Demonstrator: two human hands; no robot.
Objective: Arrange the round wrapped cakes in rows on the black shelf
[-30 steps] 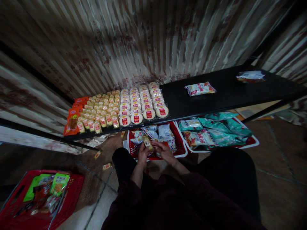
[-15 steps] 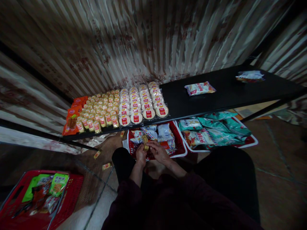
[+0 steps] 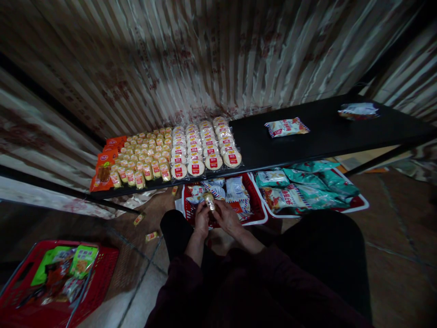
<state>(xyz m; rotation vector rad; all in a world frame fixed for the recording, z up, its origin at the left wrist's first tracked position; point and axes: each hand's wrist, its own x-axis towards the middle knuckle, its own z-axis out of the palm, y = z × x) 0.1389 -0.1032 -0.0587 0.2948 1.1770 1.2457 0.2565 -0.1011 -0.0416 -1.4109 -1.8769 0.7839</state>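
Note:
Both my hands meet over the near side of a red basket (image 3: pixel 262 214) under the shelf's front edge. Between them is a small yellow wrapped snack (image 3: pixel 209 201), held upright. My left hand (image 3: pixel 202 219) is closed on its left side. My right hand (image 3: pixel 228 218) closes on it from the right, fingers bent. Blue-and-white snack packets (image 3: pixel 235 187) lie in the basket beyond my fingers. Above, on the black shelf (image 3: pixel 252 152), stand rows of small yellow wrapped snacks (image 3: pixel 147 171) and round clear-wrapped crackers (image 3: pixel 213 161) with red labels.
Orange packets (image 3: pixel 102 171) stand at the shelf's left end; a white-and-red packet (image 3: pixel 287 127) lies farther right. A second basket (image 3: pixel 364 204) holds green packets. On the floor are loose yellow snacks (image 3: pixel 151 236) and a red shopping basket (image 3: pixel 105 273) at lower left.
The yellow snack between my hands has turned more upright and shows its shiny wrapper. My right hand has shifted slightly and its fingers have closed in around it.

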